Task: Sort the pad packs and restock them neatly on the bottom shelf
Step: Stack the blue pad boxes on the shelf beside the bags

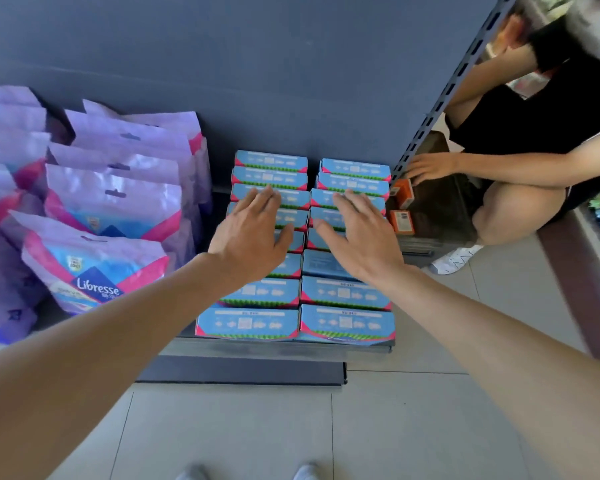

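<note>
Two rows of flat blue cardboard pad packs [343, 292] with pink edges stand on the grey bottom shelf [291, 346]. The left hand [253, 233] and right hand [357, 237] hover above them, each grip released, fingers spread. Purple plastic bags [111, 199] stand left.

We list: purple pad bags [113, 199], glossy crinkled plastic film; blue pad packs [347, 323], smooth printed wrap, slight sheen; shelf back panel [291, 81], matt grey; floor tiles [257, 427], smooth.
</note>
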`<state>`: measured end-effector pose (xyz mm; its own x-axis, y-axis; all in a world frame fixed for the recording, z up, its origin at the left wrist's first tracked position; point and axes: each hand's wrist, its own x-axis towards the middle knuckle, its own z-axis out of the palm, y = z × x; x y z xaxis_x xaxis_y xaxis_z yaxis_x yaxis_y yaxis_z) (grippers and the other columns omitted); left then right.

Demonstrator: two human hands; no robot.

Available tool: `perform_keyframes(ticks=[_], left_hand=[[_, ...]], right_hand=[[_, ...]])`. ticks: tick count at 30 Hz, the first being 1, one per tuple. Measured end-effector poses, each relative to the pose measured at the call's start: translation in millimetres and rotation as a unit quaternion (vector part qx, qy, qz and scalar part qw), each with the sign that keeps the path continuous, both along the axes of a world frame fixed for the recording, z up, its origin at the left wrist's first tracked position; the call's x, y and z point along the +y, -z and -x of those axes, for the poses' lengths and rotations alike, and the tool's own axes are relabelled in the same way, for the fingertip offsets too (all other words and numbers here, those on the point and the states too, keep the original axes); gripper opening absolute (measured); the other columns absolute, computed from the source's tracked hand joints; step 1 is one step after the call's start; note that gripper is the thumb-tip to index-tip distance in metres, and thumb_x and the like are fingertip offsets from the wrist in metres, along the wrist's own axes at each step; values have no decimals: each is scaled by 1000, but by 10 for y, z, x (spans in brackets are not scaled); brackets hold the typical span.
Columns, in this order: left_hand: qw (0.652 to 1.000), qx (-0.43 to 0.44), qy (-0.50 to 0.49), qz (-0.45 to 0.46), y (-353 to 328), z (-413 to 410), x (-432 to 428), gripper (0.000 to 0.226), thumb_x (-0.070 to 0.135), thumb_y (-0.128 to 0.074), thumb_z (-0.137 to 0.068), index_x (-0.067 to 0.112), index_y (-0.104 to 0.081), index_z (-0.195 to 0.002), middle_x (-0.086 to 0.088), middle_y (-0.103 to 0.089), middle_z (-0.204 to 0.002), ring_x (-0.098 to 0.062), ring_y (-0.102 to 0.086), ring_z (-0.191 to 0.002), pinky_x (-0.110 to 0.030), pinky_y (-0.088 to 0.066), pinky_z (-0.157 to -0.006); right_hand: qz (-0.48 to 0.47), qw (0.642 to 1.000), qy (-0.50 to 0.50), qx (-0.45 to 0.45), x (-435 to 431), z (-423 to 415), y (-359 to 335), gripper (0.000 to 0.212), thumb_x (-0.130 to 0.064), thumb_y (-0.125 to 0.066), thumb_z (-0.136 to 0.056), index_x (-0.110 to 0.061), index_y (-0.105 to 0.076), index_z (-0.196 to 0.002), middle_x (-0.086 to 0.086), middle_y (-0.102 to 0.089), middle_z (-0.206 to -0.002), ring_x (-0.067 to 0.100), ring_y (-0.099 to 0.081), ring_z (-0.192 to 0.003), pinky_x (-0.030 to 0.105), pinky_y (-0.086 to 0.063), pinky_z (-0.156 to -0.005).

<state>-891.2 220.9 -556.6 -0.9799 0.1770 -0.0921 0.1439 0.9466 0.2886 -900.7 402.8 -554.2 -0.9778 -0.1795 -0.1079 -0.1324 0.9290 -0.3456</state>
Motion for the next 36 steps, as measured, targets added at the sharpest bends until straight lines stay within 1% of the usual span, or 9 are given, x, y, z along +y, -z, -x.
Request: perform_keyframes(ticks=[2, 7, 18, 22, 25, 28, 32, 34, 36], left_hand=[[1000, 22, 7, 17, -32, 64, -15, 60, 41, -31, -97, 6, -30, -146, -9, -30, -153, -26, -24, -142, -37, -24, -117], [999, -18, -17, 29, -41, 302, 43, 66, 42, -29, -99, 9, -9, -153, -7, -4, -161, -26, 0, -149, -40, -9, -121], [999, -42, -23, -7, 2, 379, 67, 64, 39, -35, -99, 12, -13, -153, -3, -7, -161, -24, 0, -149, -37, -14, -119], [999, -30, -9, -8, -178, 287, 45, 62, 36, -35, -100, 10, -16, -152, -6, -11, -161, -24, -9, -148, -35, -17, -120], [999, 32, -6, -18, -482, 117, -136, 53, 32, -40, -98, 11, -33, -145, -6, -34, -151, -26, -36, -138, -39, -36, -109], [987, 133, -71, -48, -838, -78, -662, 39, 27, -45, -92, 12, -53, -127, -7, -55, -127, -30, -55, -114, -43, -48, -88], [947, 236, -214, -51, -1094, -421, -1814, 32, 16, -52, -90, 9, -58, -121, -14, -58, -122, -33, -55, -112, -37, -41, -92], [924, 217, -312, -45, -1089, -588, -2432, 33, 16, -53, -90, 8, -56, -122, -18, -55, -124, -35, -50, -116, -38, -37, -96], [904, 150, -399, -28, -989, -660, -3022, 39, 27, -50, -89, 7, -56, -122, -24, -52, -123, -39, -47, -116, -43, -37, -98]], right_hand=[[2, 1000, 4, 20, 55, 102, -62, 62, -52, -37, -96, -17, -34, -148, -1, -27, -156, 17, -20, -145, 34, -22, -115], [-56, 997, 53, -5, 101, 407, -80, 67, -55, -29, -97, -19, -22, -153, 3, -13, -161, 24, -9, -149, 39, -12, -120], [-22, 995, -26, -96, 135, 464, -110, 71, -62, -27, -96, -26, -9, -155, -8, 4, -162, 11, 7, -149, 33, -4, -119], [-2, 997, -34, -68, 34, 378, -283, 71, -56, -33, -97, -17, -14, -154, -3, -8, -162, 12, -5, -149, 29, -8, -118], [77, 995, -48, -34, -315, 261, -469, 63, -45, -46, -97, -12, -30, -149, 4, -32, -155, 20, -27, -143, 31, -22, -113], [210, 975, -28, -66, -820, 142, -624, 49, -31, -59, -92, -6, -48, -133, 13, -53, -136, 27, -47, -129, 39, -35, -108], [306, 935, 70, -164, -1522, -40, -702, 36, -35, -58, -88, -2, -58, -103, 19, -63, -101, 35, -57, -100, 41, -46, -84], [318, 922, 95, -201, -1811, -81, -679, 29, -43, -56, -86, -14, -52, -82, 5, -50, -78, 26, -48, -77, 34, -35, -63], [324, 912, 127, -216, -2050, -68, -606, 34, -46, -55, -86, -14, -56, -96, 2, -50, -89, 22, -45, -80, 31, -31, -66]])
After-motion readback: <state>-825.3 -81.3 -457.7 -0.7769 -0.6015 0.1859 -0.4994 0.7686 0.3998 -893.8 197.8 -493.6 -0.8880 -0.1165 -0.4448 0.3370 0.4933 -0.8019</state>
